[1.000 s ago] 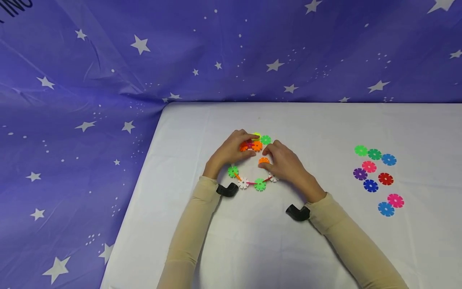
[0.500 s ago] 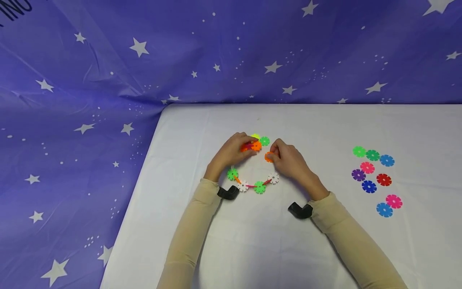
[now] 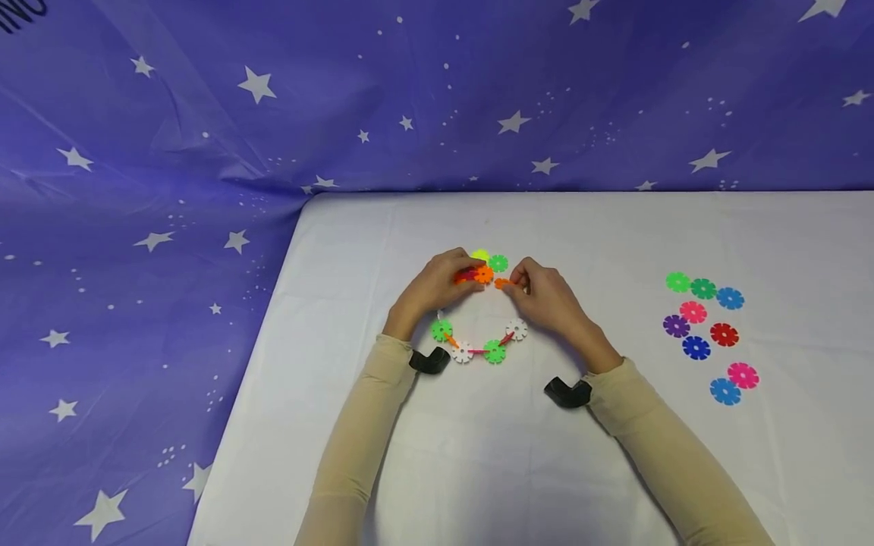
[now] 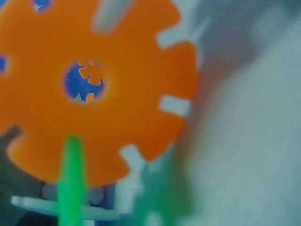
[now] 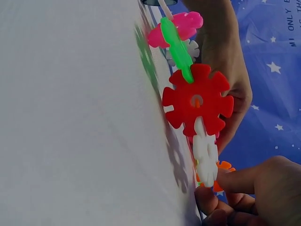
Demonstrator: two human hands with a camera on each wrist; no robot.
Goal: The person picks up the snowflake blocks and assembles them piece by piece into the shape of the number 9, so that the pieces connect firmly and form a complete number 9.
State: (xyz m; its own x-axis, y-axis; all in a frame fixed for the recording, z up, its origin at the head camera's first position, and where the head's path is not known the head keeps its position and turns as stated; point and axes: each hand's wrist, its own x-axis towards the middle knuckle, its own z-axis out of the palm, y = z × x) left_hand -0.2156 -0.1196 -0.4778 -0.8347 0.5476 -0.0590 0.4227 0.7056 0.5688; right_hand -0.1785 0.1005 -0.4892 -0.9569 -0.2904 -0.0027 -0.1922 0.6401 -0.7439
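In the head view my left hand (image 3: 437, 282) grips the far-left end of a chain of notched plastic snap discs, around an orange disc (image 3: 483, 274) with red and pink ones partly hidden by the fingers. Close by on the right, my right hand (image 3: 551, 299) pinches another orange disc (image 3: 501, 283), tilted nearly edge-on; a small gap shows between the two orange discs. The chain curves towards me through a green disc (image 3: 441, 330), a white disc (image 3: 462, 352), and others. In the right wrist view a red disc (image 5: 216, 106) and an edge-on white disc (image 5: 205, 155) stand before the right fingers.
A yellow disc (image 3: 481, 255) and a green disc (image 3: 498, 263) lie just beyond the hands. Several loose discs, including a red one (image 3: 724, 334) and a blue one (image 3: 725, 391), lie on the right of the white table (image 3: 614, 470). A starry purple cloth (image 3: 423, 91) hangs behind.
My right hand has carried its orange disc away from me, up beside the left hand's disc, and turned it nearly edge-on. The left hand has stayed nearly still.
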